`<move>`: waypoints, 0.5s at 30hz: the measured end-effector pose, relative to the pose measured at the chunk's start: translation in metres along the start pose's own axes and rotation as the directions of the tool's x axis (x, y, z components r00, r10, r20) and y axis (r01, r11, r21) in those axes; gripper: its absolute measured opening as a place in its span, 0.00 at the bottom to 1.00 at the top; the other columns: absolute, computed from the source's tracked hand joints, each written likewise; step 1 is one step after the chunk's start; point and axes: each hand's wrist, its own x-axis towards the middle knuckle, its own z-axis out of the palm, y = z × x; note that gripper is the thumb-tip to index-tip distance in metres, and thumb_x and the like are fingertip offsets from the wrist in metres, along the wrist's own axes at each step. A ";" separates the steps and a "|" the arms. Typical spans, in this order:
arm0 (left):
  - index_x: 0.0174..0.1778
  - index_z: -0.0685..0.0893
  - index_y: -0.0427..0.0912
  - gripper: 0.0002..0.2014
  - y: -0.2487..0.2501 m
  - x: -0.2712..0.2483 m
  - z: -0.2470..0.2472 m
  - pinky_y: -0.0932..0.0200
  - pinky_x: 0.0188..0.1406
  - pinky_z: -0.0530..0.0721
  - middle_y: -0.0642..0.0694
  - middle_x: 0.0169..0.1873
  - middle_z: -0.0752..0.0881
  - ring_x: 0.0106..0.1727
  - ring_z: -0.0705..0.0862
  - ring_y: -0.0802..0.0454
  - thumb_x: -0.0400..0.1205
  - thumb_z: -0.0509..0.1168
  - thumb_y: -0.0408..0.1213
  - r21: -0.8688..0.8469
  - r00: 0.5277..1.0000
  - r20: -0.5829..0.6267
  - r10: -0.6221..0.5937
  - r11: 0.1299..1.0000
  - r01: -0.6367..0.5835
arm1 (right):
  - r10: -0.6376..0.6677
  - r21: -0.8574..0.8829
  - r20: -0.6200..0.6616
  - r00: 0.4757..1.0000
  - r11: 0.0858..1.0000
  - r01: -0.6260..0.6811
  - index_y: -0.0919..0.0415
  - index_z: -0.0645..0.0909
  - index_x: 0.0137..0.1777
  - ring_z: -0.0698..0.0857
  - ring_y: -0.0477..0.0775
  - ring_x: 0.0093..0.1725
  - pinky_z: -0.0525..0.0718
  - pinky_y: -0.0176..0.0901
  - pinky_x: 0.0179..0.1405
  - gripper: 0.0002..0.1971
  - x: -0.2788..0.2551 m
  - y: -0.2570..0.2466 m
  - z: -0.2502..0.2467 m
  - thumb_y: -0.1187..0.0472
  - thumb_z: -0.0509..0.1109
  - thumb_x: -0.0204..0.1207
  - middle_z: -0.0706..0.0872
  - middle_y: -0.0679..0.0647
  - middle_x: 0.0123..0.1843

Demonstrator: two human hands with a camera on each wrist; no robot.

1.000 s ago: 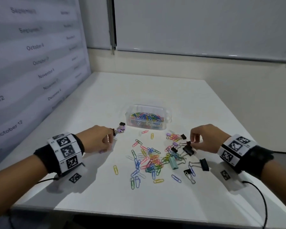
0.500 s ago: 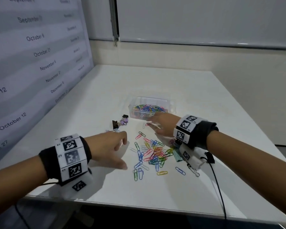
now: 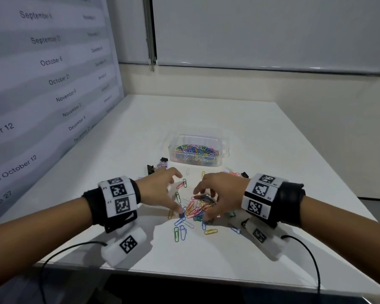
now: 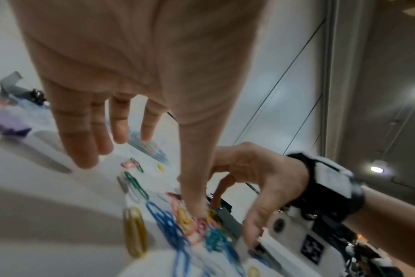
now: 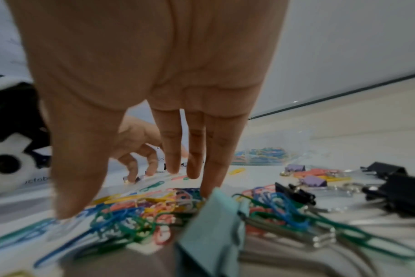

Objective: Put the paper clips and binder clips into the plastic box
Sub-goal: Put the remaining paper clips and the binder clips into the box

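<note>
Left hand (image 3: 160, 189) fingers spread, thumb on paper clips (image 3: 195, 210) | right hand (image 3: 219, 191) fingers spread, seemingly touching pile

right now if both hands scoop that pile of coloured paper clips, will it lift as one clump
Probably partly: the paper clip pile looks tangled, so some should hang together. It lies flat and loose on the smooth table, so strays likely slide or drop.

The right hand (image 3: 219, 194) is covering part of the paper clip pile (image 3: 195, 210), motion blur is smearing the clips in the left wrist view.
</note>
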 end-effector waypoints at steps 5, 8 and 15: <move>0.78 0.57 0.56 0.52 0.001 0.009 -0.004 0.43 0.78 0.65 0.45 0.74 0.61 0.78 0.60 0.45 0.61 0.77 0.61 0.230 0.988 0.145 -0.057 0.973 0.023 | 0.072 -0.117 0.020 0.997 0.991 -0.069 0.51 0.73 0.66 0.78 0.53 0.56 0.77 0.42 0.51 0.38 0.001 -0.006 0.007 0.42 0.81 0.56 0.76 0.51 0.58; 0.75 0.61 0.58 0.49 0.006 0.004 0.004 0.45 0.77 0.68 0.47 0.69 0.62 0.75 0.63 0.47 0.59 0.78 0.60 0.206 0.985 0.171 -0.016 0.978 -0.020 | 0.074 0.019 0.000 0.997 0.997 -0.074 0.56 0.81 0.56 0.80 0.50 0.47 0.76 0.40 0.45 0.23 0.004 -0.006 0.008 0.49 0.80 0.62 0.83 0.53 0.51; 0.66 0.69 0.51 0.35 0.012 -0.001 0.023 0.50 0.63 0.78 0.47 0.58 0.68 0.57 0.74 0.49 0.66 0.78 0.51 0.192 0.983 0.150 0.107 0.972 -0.135 | 0.107 0.162 -0.115 0.988 0.983 -0.088 0.59 0.88 0.46 0.80 0.32 0.25 0.76 0.18 0.29 0.05 0.008 0.012 -0.009 0.63 0.74 0.71 0.91 0.54 0.45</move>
